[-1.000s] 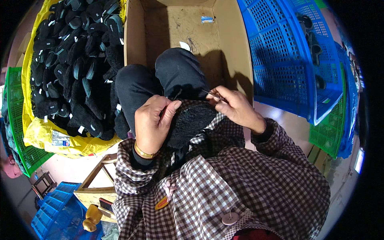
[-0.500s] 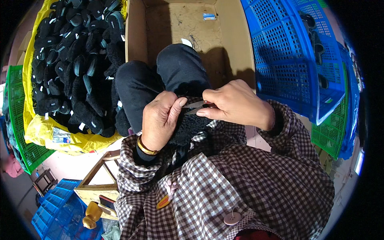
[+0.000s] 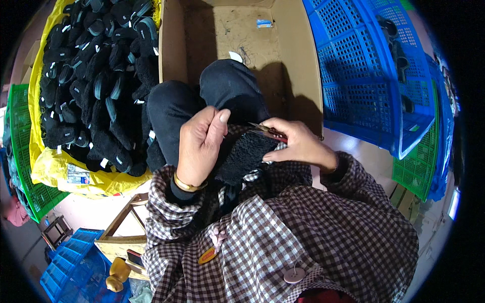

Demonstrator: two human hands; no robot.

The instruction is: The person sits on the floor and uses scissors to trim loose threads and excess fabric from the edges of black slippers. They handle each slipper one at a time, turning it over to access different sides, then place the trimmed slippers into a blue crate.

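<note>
A fuzzy black fabric piece (image 3: 242, 159) lies in my lap, between my two hands. My right hand (image 3: 305, 146) is closed on a small pair of thread snips (image 3: 268, 132), whose blades point left above the piece's far edge. To the left of it, my left hand (image 3: 198, 146) is closed with the thumb pressed against the curled fingers. Anything in that pinch is too small or too hidden to make out.
At the far left a yellow sack (image 3: 55, 177) is heaped with fuzzy black pieces (image 3: 101, 86) bearing small white tags. Beyond my knees stands a cardboard box (image 3: 298, 45) with scraps inside. Blue crates (image 3: 348, 65) stand right; a wooden stool (image 3: 121, 245) is at lower left.
The snips have come away from my left fingers as my right hand moved slightly right and down. My left hand has turned thumb-up, showing more of the fuzzy piece.
</note>
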